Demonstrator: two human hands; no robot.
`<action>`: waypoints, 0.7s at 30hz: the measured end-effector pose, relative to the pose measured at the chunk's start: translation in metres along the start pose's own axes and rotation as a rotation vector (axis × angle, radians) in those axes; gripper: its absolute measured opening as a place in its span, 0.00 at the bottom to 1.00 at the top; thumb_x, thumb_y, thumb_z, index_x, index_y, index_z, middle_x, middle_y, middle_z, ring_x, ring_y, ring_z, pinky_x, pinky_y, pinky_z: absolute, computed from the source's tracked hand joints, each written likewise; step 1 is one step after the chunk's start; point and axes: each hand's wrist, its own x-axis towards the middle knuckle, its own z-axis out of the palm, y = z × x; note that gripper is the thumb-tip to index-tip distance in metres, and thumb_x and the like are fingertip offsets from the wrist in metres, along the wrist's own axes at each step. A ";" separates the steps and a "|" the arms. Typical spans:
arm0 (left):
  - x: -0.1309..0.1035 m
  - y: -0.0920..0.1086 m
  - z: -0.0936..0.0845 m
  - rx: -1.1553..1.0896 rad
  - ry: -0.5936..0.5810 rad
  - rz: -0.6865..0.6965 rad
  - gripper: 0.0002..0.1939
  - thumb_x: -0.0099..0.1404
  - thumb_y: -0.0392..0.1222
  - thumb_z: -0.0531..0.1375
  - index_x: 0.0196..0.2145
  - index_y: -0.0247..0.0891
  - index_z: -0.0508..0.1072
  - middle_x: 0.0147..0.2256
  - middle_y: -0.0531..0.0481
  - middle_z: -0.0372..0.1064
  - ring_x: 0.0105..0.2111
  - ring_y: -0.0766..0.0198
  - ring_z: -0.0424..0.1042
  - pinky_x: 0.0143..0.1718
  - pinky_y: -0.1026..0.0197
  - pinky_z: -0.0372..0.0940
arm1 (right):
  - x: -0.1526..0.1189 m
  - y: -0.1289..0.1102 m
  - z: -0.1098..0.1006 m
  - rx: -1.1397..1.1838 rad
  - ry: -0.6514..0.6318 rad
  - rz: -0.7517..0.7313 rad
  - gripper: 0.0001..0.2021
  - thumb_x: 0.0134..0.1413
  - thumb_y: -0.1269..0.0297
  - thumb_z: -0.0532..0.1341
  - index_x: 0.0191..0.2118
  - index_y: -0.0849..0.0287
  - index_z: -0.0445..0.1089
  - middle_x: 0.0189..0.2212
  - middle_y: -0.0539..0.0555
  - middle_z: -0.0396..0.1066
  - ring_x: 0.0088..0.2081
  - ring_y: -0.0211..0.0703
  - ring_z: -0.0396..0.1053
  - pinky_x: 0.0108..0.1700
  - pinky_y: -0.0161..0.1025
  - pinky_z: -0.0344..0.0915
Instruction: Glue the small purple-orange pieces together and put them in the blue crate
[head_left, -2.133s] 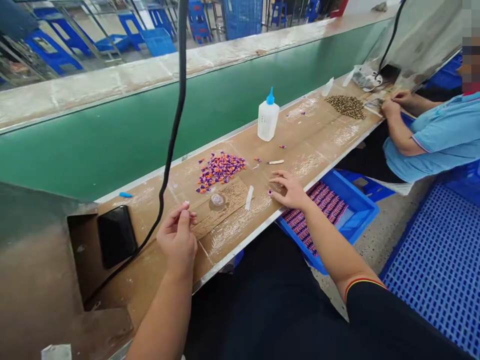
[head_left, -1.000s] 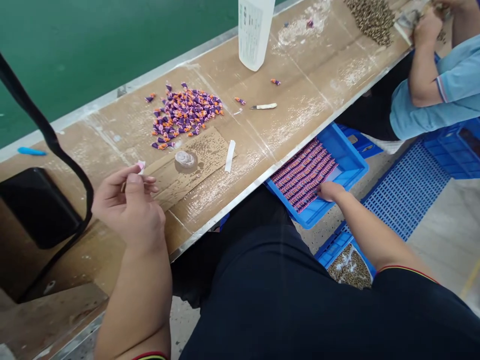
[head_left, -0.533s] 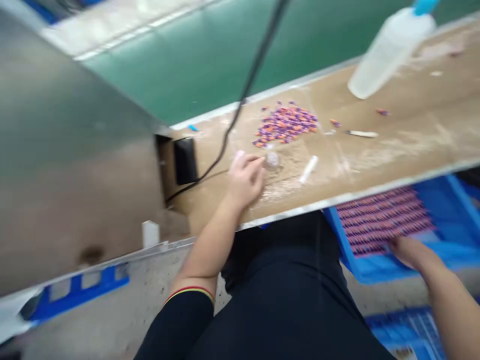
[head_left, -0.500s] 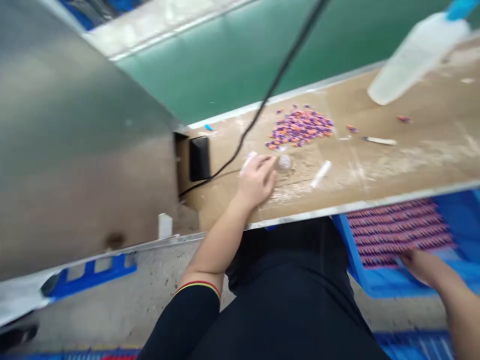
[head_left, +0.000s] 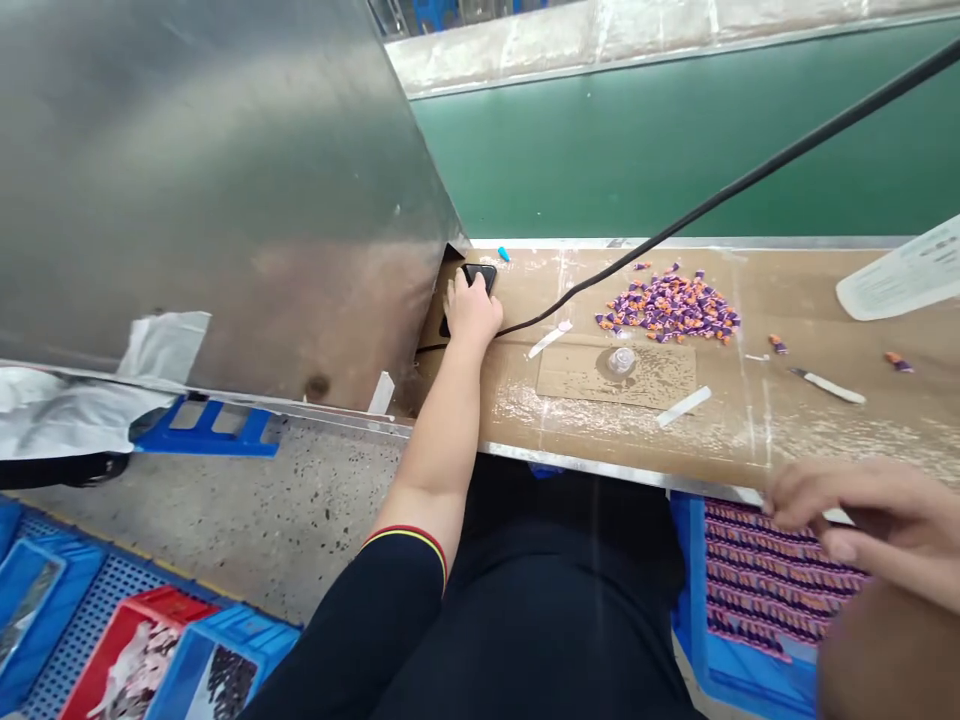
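My left hand (head_left: 472,308) lies over a black phone (head_left: 486,274) beside the metal cabinet, its fingers wrapped on the phone. Over the front edge of the bench, at the lower right, my right hand (head_left: 870,515) hangs with fingers apart and nothing in them. Below it is a blue tray (head_left: 701,640) with rows of small purple and pink pieces (head_left: 765,570). A heap of orange and purple pieces (head_left: 675,305) lies on the brown bench top. In front of the heap, a small clear cup (head_left: 621,361) stands on a wet piece of cardboard (head_left: 562,370).
A black cable (head_left: 690,215) crosses above the bench. A metal cabinet (head_left: 225,200) stands at left, a white bottle (head_left: 900,270) at right. Near the bottle lies a knife (head_left: 829,385). Red (head_left: 169,600) and blue bins (head_left: 247,630) are on the floor at lower left.
My left hand has moved from beside the clear cup to the phone. My right hand has risen from the blue tray to the bench edge. The view has shifted left.
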 end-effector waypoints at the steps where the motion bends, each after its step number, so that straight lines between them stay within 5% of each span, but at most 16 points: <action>1: 0.006 0.002 0.001 0.048 -0.038 -0.029 0.30 0.68 0.36 0.58 0.67 0.30 0.73 0.71 0.27 0.60 0.71 0.31 0.61 0.72 0.29 0.61 | 0.024 -0.017 -0.015 0.047 -0.066 -0.067 0.18 0.59 0.26 0.63 0.36 0.26 0.83 0.33 0.59 0.82 0.38 0.46 0.83 0.41 0.39 0.80; 3: 0.008 0.007 0.000 0.112 -0.067 -0.037 0.27 0.71 0.37 0.55 0.64 0.33 0.77 0.67 0.28 0.67 0.66 0.34 0.68 0.68 0.32 0.66 | 0.068 -0.042 -0.036 0.072 -0.070 -0.228 0.16 0.64 0.33 0.66 0.36 0.32 0.85 0.31 0.58 0.81 0.36 0.45 0.83 0.35 0.37 0.79; 6: 0.003 0.013 -0.005 0.142 -0.067 -0.045 0.25 0.71 0.35 0.53 0.61 0.33 0.79 0.64 0.28 0.70 0.63 0.35 0.71 0.62 0.35 0.70 | 0.122 -0.049 -0.040 0.167 0.144 -0.332 0.18 0.63 0.36 0.70 0.35 0.43 0.85 0.29 0.58 0.81 0.29 0.41 0.78 0.27 0.34 0.72; 10: 0.004 0.014 -0.008 0.133 -0.079 -0.046 0.26 0.71 0.33 0.53 0.63 0.30 0.77 0.67 0.26 0.66 0.67 0.31 0.67 0.64 0.32 0.69 | 0.173 -0.018 -0.007 0.272 0.639 -0.222 0.18 0.58 0.44 0.73 0.32 0.55 0.81 0.24 0.56 0.76 0.23 0.38 0.68 0.25 0.36 0.66; 12: 0.007 0.011 -0.007 0.121 -0.095 -0.038 0.26 0.73 0.35 0.55 0.65 0.30 0.76 0.70 0.28 0.64 0.70 0.32 0.64 0.68 0.33 0.66 | 0.190 -0.001 0.013 0.101 0.784 -0.141 0.17 0.60 0.47 0.68 0.35 0.57 0.80 0.29 0.57 0.78 0.26 0.41 0.70 0.30 0.40 0.70; 15: -0.009 0.004 -0.011 -0.092 -0.038 -0.005 0.24 0.76 0.40 0.57 0.64 0.33 0.76 0.68 0.33 0.68 0.71 0.41 0.66 0.74 0.39 0.63 | 0.203 0.012 0.034 -0.299 0.698 -0.134 0.13 0.66 0.53 0.63 0.41 0.56 0.81 0.39 0.59 0.81 0.37 0.48 0.77 0.44 0.47 0.76; 17: -0.042 -0.003 -0.021 -0.359 0.115 0.118 0.21 0.78 0.42 0.55 0.61 0.37 0.78 0.62 0.38 0.75 0.66 0.51 0.73 0.71 0.46 0.68 | 0.207 0.015 0.042 -0.441 0.596 -0.191 0.13 0.70 0.56 0.61 0.44 0.56 0.82 0.43 0.60 0.81 0.46 0.53 0.78 0.54 0.51 0.75; 21: -0.140 -0.027 -0.054 -0.442 0.567 0.738 0.16 0.77 0.43 0.59 0.59 0.44 0.77 0.54 0.44 0.79 0.56 0.54 0.80 0.57 0.48 0.79 | 0.217 0.023 0.051 -0.519 0.528 -0.297 0.14 0.71 0.55 0.60 0.43 0.55 0.82 0.45 0.60 0.79 0.49 0.54 0.76 0.57 0.54 0.72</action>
